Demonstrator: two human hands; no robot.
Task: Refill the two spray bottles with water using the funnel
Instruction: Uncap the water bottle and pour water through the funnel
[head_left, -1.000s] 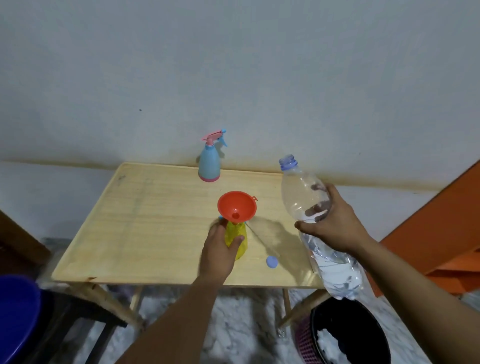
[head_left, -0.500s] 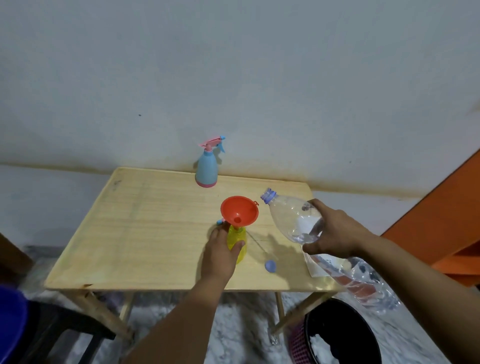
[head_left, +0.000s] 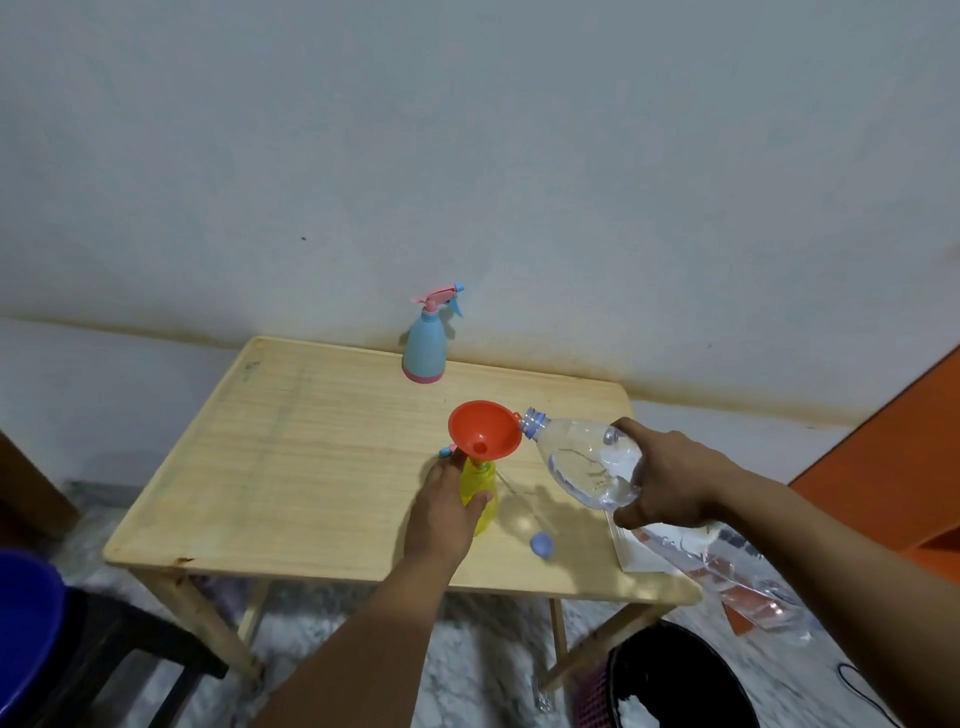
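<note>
Head view. Risks: water bottle (head_left: 592, 465), tipped with its open mouth at the rim of the red funnel (head_left: 484, 429), may spill onto the bench (head_left: 291, 467) if the mouth sits outside the rim or the pour surges; the funnel, perched in the yellow spray bottle (head_left: 483, 499), may tip or overflow if water backs up.

Left hand (head_left: 441, 514): fingers closed around the yellow spray bottle, steadying it upright near the bench's front edge.

Right hand (head_left: 670, 483): clamped on the water bottle's mid-body, forearm extended from the right.

Blue spray bottle (head_left: 425, 348): upright at the far edge, sprayer on. Blue cap (head_left: 542, 545): loose on the bench.
</note>
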